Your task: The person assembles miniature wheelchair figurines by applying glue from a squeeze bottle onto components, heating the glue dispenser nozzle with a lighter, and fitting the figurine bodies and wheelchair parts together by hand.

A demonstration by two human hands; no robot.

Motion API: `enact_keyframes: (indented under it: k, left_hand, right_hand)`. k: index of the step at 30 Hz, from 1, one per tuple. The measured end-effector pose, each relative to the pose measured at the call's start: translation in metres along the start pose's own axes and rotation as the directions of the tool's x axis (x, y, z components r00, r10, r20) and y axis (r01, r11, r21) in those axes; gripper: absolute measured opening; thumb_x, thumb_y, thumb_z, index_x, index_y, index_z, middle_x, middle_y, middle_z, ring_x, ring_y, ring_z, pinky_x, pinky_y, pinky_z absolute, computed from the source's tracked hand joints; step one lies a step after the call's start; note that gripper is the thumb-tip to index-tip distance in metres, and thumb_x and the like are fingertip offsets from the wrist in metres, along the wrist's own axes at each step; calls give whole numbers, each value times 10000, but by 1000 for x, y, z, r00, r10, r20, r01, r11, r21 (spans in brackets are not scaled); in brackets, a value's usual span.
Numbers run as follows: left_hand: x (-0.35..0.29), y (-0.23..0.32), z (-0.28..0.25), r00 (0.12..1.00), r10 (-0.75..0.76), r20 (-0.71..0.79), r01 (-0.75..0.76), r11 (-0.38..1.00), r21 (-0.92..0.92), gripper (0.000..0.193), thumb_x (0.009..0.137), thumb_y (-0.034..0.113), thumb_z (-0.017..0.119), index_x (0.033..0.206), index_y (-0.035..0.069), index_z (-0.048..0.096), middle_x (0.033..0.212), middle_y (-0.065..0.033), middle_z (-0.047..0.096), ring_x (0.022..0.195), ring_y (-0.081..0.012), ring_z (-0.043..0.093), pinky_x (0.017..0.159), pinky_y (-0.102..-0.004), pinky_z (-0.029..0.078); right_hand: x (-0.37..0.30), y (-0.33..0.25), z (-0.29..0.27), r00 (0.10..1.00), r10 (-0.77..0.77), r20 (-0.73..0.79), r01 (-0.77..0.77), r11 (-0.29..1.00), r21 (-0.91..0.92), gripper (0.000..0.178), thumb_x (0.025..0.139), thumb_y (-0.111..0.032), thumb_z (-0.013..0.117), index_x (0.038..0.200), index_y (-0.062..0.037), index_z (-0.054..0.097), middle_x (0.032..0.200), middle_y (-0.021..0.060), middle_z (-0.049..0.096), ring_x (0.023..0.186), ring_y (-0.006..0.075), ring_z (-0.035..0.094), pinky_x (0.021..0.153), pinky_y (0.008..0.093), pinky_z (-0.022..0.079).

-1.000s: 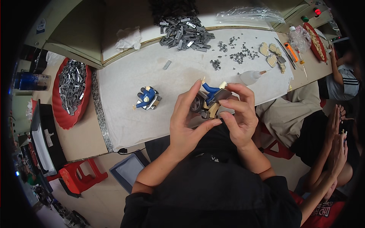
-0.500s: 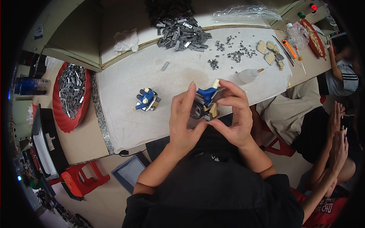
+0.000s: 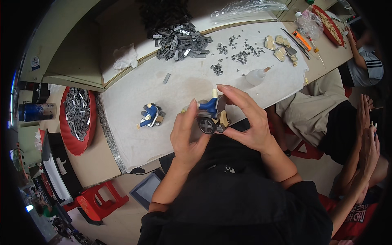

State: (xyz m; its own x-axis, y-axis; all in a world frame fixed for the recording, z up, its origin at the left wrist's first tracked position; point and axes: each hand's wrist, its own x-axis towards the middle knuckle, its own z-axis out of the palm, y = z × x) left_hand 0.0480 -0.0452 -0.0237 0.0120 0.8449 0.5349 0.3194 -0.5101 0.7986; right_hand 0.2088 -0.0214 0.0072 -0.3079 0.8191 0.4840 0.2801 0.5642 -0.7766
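Both hands hold a small toy figure on a wheeled seat (image 3: 210, 108) up in front of my chest. It has a blue body, a cream peg on top, a dark grey spoked wheel, a grey back panel and tan parts below. My left hand (image 3: 185, 141) grips its left side, fingers raised and thumb low by the wheel. My right hand (image 3: 253, 122) curls round the other side, fingertips at the back panel and thumb beneath. A similar blue toy figure (image 3: 151, 115) lies on the white sheet (image 3: 122, 143) to the left of my hands.
Dark grey strips (image 3: 179, 43) are heaped at the back, near tiny grey parts (image 3: 245, 55). A needle-tipped bottle (image 3: 256, 76), tan pieces (image 3: 280, 53) and an orange cutter (image 3: 301, 40) lie right. A red tray (image 3: 67, 141) of strips stands left. Co-workers sit right, one in beige trousers (image 3: 306, 102).
The held toy figure has turned, so its spoked wheel and upright blue body now show more plainly. My view has shifted a little, moving the table's contents leftward in it.
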Motion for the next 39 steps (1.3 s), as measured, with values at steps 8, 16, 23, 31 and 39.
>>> enact_keyframes:
  k: [8,16,23,31,39]
  left_hand:
    - [-1,6,5,991,-126,53,133,980,-145,669,628,-88,633,1233,-26,354,985,-167,558,872,-241,582,746,-288,465]
    - [5,19,4,998,-62,26,60,995,80,638,588,-86,655,1180,-49,420,923,-178,586,828,-258,599,727,-297,479]
    - [0,15,5,1000,11,-1,-11,992,128,637,550,-106,649,1152,-51,448,868,-183,595,731,-257,599,633,-288,472]
    - [-2,-1,-2,972,226,72,-231,969,86,670,655,-94,611,1238,-59,282,1131,-259,468,936,-279,566,799,-308,454]
    - [10,12,-3,959,-220,178,283,731,-621,725,674,26,648,1287,1,262,1248,-212,376,1071,-239,458,869,-321,384]
  right_hand:
    - [-2,7,-3,996,72,47,-75,995,72,681,568,-55,714,1188,-35,433,1194,132,466,1068,276,482,856,326,425]
    - [-7,18,0,995,83,56,-93,975,200,643,576,-94,717,1163,-17,465,1178,127,485,1070,270,483,868,328,407]
    - [-7,18,2,1000,-3,27,0,991,132,614,576,-77,710,1142,-16,481,1150,137,503,1067,277,484,888,342,391]
    - [-4,17,9,989,-99,-107,116,979,170,604,576,-31,697,1137,-31,473,1135,148,498,1013,296,507,867,349,408]
    - [-15,15,12,986,132,-102,-83,916,391,615,580,-39,707,1147,-51,466,1092,121,512,957,217,514,811,317,428]
